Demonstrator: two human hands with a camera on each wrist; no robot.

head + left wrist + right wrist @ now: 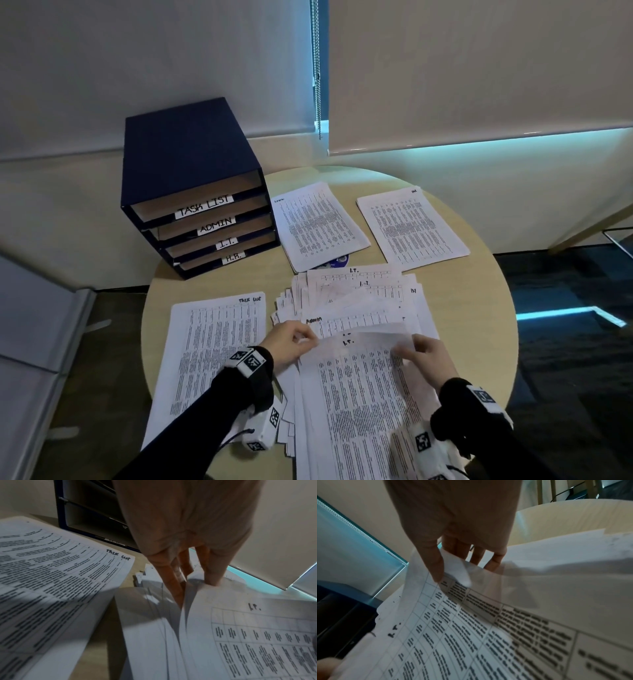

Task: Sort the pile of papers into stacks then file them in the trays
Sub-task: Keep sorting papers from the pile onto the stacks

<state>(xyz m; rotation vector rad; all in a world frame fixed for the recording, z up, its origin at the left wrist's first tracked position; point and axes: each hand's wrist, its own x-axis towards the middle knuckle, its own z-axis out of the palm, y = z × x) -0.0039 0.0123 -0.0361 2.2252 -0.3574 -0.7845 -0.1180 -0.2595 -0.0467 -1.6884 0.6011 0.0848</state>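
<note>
Hands at work: left hand (pixel 291 341) and right hand (pixel 430 356) pinch the top corners of an I.T. sheet (pixel 363 387) over the unsorted pile (pixel 352 301) at the table's (pixel 479 329) near edge.

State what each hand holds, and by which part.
Both the left hand and right hand pinch the white printed I.T. sheet at its top edge.

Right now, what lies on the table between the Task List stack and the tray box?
Only bare tabletop between the Task List stack and the tray box, per the head view.
</note>
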